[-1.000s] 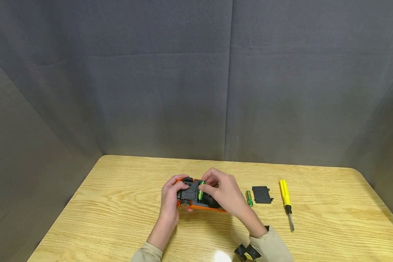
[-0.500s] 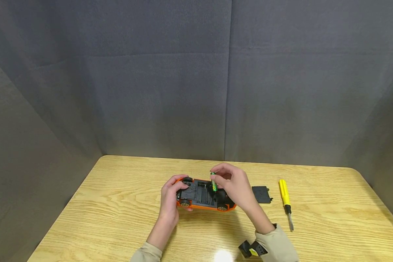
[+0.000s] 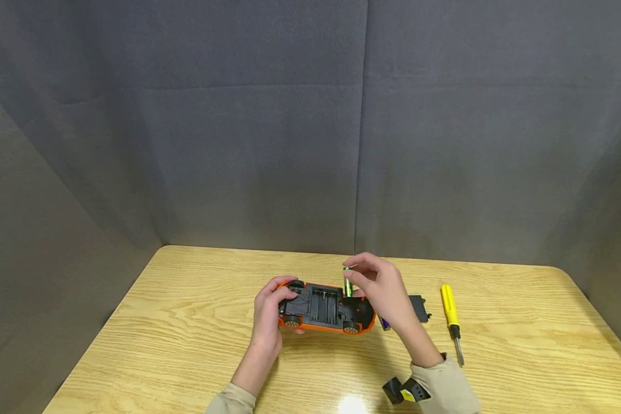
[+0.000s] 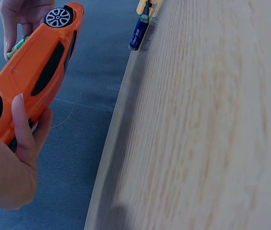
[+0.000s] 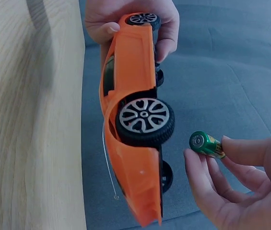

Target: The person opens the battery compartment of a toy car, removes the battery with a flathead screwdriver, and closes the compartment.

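The right hand (image 3: 380, 290) has lifted a green battery (image 3: 348, 285) up and out of the toy car (image 3: 325, 309), where a second ago its fingers were pressed down into the open belly of the car with the battery lying in its slot. Now the battery is pinched upright between thumb and fingertips, clear above the rear of the car and drifting toward the right, and the black bay (image 3: 326, 305) in the underside stands bare, its ribs showing. The left hand (image 3: 269, 313) has not shifted at all: its fingers are curled round the front end of the car, thumb on one side and fingers on the other, holding it wheels-up just over the table (image 3: 186, 322). From the right wrist view the battery's end cap faces the camera and the hand holds nothing else. A second battery (image 3: 384, 323), which a second ago lay in plain view beside the black cover (image 3: 419, 307), is now mostly hidden behind the right forearm; only a dark tip shows. The yellow screwdriver (image 3: 451, 313) lies further right, untouched. To my eye this reads as batteries coming out rather than going in, with the bay now emptied, though whether anything remains deeper inside I cannot tell.
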`<state>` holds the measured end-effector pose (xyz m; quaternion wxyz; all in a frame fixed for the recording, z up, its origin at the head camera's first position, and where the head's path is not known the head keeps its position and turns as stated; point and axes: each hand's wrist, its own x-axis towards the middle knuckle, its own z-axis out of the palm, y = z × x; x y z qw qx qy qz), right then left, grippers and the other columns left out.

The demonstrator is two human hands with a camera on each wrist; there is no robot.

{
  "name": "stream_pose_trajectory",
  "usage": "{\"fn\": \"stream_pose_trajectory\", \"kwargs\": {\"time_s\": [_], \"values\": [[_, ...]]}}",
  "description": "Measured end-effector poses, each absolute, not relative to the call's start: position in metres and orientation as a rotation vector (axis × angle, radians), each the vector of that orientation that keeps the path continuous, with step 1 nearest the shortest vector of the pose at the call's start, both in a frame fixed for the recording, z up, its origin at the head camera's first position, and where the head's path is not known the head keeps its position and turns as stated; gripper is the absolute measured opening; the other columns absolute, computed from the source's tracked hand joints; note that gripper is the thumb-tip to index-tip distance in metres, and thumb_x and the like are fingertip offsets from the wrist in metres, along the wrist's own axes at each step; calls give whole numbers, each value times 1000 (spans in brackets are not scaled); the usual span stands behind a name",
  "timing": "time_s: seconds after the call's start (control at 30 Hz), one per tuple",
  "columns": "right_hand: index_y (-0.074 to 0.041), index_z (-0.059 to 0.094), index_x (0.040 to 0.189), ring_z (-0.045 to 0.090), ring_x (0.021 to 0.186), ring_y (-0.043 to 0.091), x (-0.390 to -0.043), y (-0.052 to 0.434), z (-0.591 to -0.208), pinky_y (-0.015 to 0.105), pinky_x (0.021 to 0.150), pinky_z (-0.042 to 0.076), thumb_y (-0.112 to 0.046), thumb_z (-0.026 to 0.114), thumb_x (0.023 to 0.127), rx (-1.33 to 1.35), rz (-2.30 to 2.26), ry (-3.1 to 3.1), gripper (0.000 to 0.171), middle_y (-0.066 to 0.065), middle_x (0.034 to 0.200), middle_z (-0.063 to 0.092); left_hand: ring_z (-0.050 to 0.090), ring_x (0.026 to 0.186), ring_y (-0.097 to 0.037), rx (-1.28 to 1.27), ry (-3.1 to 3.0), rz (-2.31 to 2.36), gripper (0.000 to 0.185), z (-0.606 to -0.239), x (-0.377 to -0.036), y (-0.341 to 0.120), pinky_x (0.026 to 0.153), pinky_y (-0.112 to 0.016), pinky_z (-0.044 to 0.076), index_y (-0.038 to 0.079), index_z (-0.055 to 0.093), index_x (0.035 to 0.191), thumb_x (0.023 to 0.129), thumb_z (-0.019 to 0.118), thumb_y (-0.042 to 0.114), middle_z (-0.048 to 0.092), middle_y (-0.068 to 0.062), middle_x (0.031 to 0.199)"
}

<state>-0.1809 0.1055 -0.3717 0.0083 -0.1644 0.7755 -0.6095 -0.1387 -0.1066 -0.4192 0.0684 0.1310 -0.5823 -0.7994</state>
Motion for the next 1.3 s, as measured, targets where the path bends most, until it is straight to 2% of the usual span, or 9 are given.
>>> {"fn": "stream_pose_trajectory", "kwargs": {"time_s": [0.27,0.4,0.57,0.77,0.97,1.1,1.3], "values": [[1,71,118,68,83,22,-183,116,-368,39,71,65,-8,67,100,-438,-1952,2391,21,16,100,68,65,58,-22,385,-1752,-2408,34,-419,-139,-106,33,-30,49,-2,69,111,79,57,1,65,-14,90],[3,70,117,67,85,22,-187,123,-368,43,70,65,-6,65,100,-409,-1978,2368,20,16,97,66,65,58,-23,384,-1754,-2408,32,-419,-139,-106,33,-30,49,2,71,109,80,57,1,65,-14,90],[4,69,117,65,83,20,-190,132,-370,42,67,65,-4,64,101,-387,-1991,2360,20,16,95,64,66,61,-24,385,-1765,-2400,32,-418,-138,-107,34,-31,50,4,71,109,80,57,2,65,-14,93],[5,68,118,65,81,19,-194,141,-371,40,66,65,-5,64,101,-372,-1985,2381,20,16,94,64,66,61,-23,386,-1767,-2401,36,-418,-138,-107,34,-32,50,0,69,114,80,57,2,66,-14,95],[5,69,117,65,79,20,-196,146,-372,46,69,65,-4,65,100,-342,-1972,2403,20,14,91,64,65,61,-23,398,-1763,-2407,32,-419,-139,-107,34,-32,50,4,71,109,80,57,1,66,-14,93],[6,68,116,64,78,17,-198,149,-374,44,68,65,-4,65,100,-338,-1978,2403,20,14,90,64,65,60,-23,397,-1756,-2411,30,-419,-139,-107,34,-31,50,8,72,105,80,57,1,66,-14,92],[8,68,116,64,76,13,-201,154,-375,42,67,65,-2,66,99,-311,-2002,2394,20,11,88,64,66,62,-24,388,-1754,-2418,32,-419,-139,-107,34,-31,50,4,71,110,81,57,2,65,-14,94]]}}
